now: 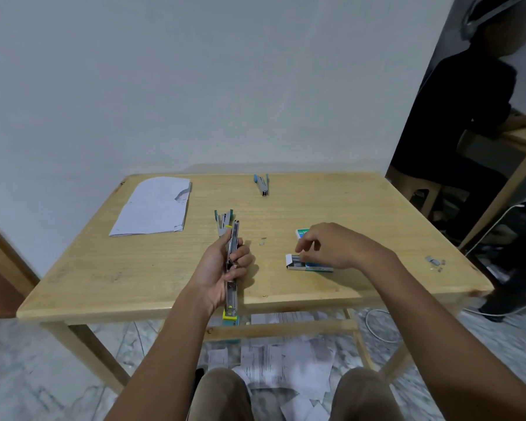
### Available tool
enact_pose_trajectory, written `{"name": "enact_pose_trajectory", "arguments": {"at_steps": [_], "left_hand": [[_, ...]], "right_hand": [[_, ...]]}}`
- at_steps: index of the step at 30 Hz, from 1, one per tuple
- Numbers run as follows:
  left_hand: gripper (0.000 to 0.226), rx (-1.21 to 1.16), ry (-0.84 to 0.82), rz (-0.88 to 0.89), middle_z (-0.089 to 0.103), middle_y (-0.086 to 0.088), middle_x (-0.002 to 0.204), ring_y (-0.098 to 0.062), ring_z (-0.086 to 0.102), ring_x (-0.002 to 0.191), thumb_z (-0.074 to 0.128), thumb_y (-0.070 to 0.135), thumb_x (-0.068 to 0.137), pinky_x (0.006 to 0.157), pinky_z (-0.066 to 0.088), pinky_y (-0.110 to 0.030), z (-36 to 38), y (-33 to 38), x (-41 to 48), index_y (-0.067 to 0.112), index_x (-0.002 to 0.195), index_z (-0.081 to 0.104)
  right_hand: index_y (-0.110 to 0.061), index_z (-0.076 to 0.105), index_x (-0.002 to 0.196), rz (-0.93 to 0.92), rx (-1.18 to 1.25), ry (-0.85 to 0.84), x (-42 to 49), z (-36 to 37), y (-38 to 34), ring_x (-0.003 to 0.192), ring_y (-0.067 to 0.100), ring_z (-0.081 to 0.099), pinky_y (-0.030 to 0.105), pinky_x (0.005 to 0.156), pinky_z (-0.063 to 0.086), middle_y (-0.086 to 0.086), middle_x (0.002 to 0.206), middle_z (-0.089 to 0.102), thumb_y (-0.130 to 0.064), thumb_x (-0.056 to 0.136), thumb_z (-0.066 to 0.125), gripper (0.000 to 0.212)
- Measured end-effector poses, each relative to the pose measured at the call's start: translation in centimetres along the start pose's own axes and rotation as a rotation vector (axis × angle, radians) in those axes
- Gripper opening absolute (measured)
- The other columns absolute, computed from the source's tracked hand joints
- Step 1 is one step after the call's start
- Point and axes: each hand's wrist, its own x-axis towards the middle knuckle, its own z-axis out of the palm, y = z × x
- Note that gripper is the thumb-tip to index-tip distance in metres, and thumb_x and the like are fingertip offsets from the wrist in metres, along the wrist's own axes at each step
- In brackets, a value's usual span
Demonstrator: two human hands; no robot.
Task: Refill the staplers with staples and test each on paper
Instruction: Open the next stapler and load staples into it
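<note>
Stapler (232, 268), opened out flat, lies clenched in the left hand (222, 268), long axis running away from the person, yellow end nearest the body over the tabletop (362, 208) edge. Right of it, the right hand (331, 246) pinches at an open staple box (305, 262) showing grey staple strips; whether it grips any, unclear.

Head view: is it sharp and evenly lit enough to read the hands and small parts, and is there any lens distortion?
Head view: soft, even light with faint shadows and no glare; the light wooden table edges bow from wide-angle distortion; the left hand, open metal stapler and right hand over the open white-and-green staple box read clearly; the box print and loose staples are too soft to resolve.
</note>
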Motion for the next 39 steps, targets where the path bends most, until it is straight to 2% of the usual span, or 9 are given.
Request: {"name": "enact_pose_trajectory", "arguments": {"at_steps": [4,8,14,19,21,25,29,34,39], "left_hand": [[0.03,-0.008,0.007,-0.005,0.029,0.003,0.058,-0.006,0.031,0.039,0.05,0.037,0.098,0.024,0.021,-0.015,-0.1,0.0,-0.1,0.013,0.081,0.047],[0.03,-0.023,0.001,-0.015,0.029,0.004,0.058,-0.006,0.031,0.039,0.051,0.037,0.097,0.024,0.022,-0.015,0.0,0.0,-0.1,0.013,0.081,0.047],[0.031,-0.002,-0.006,-0.009,0.029,0.003,0.057,-0.006,0.03,0.039,0.048,0.038,0.098,0.024,0.021,-0.014,0.2,0.0,-0.3,0.012,0.08,0.046],[0.033,0.006,0.004,-0.001,0.03,0.003,0.056,-0.006,0.031,0.039,0.046,0.037,0.1,0.024,0.02,-0.014,0.4,0.0,-0.3,0.012,0.079,0.046],[0.033,0.0,0.005,-0.007,0.03,0.003,0.056,-0.006,0.03,0.039,0.046,0.038,0.1,0.024,0.02,-0.014,0.4,0.0,-0.4,0.012,0.079,0.046],[0.034,-0.011,0.012,-0.015,0.029,0.003,0.056,-0.006,0.029,0.039,0.047,0.038,0.1,0.023,0.021,-0.015,0.5,0.0,-0.3,0.012,0.078,0.046],[0.035,-0.009,0.012,-0.016,0.029,0.003,0.056,-0.006,0.029,0.039,0.046,0.039,0.1,0.023,0.021,-0.015,0.6,0.0,-0.4,0.012,0.078,0.046],[0.035,-0.019,0.008,-0.021,0.029,0.004,0.056,-0.006,0.028,0.039,0.047,0.039,0.1,0.024,0.021,-0.014,0.6,0.0,-0.5,0.012,0.078,0.046],[0.034,-0.018,-0.001,-0.024,0.029,0.003,0.055,-0.006,0.029,0.038,0.047,0.039,0.099,0.024,0.021,-0.014,0.5,-0.1,-0.4,0.012,0.078,0.046]], "right_hand": [[-0.028,0.074,0.107,-0.013,-0.099,0.038,0.1,0.5,-0.6,0.086,0.006,0.06,0.02,0.058,0.04,-0.012,0.103,0.068,-0.037,0.092,0.063,0.021],[-0.03,0.075,0.104,-0.014,-0.188,0.082,0.1,0.6,-1.0,0.083,0.006,0.058,0.02,0.053,0.034,-0.014,0.104,0.068,-0.04,0.091,0.062,0.021],[-0.029,0.076,0.098,-0.039,-0.277,0.112,0.0,0.8,-1.5,0.083,0.009,0.057,0.02,0.052,0.029,-0.014,0.105,0.066,-0.035,0.09,0.062,0.017],[-0.028,0.074,0.097,-0.024,-0.248,0.079,-0.3,0.2,-1.8,0.066,0.003,0.048,0.02,0.053,0.031,-0.021,0.076,0.049,-0.033,0.09,0.063,0.015],[-0.029,0.074,0.097,-0.016,-0.258,0.075,-0.2,0.1,-1.8,0.064,0.003,0.047,0.021,0.052,0.032,-0.021,0.071,0.045,-0.035,0.089,0.065,0.014],[-0.031,0.072,0.094,-0.03,-0.273,0.06,0.1,0.2,-1.9,0.066,0.003,0.048,0.021,0.052,0.031,-0.021,0.073,0.048,-0.036,0.088,0.066,0.01],[-0.035,0.064,0.096,-0.065,-0.2,0.027,0.3,0.5,-1.2,0.071,-0.001,0.052,0.022,0.055,0.033,-0.018,0.095,0.065,-0.038,0.087,0.066,0.01],[-0.035,0.061,0.111,-0.065,-0.088,0.001,0.3,0.4,-0.6,0.069,-0.001,0.053,0.022,0.056,0.035,-0.018,0.095,0.064,-0.034,0.086,0.065,0.025],[-0.034,0.065,0.109,-0.076,-0.006,0.03,0.0,0.3,-0.2,0.067,0.0,0.052,0.019,0.057,0.034,-0.018,0.093,0.062,-0.034,0.086,0.064,0.023]]}}
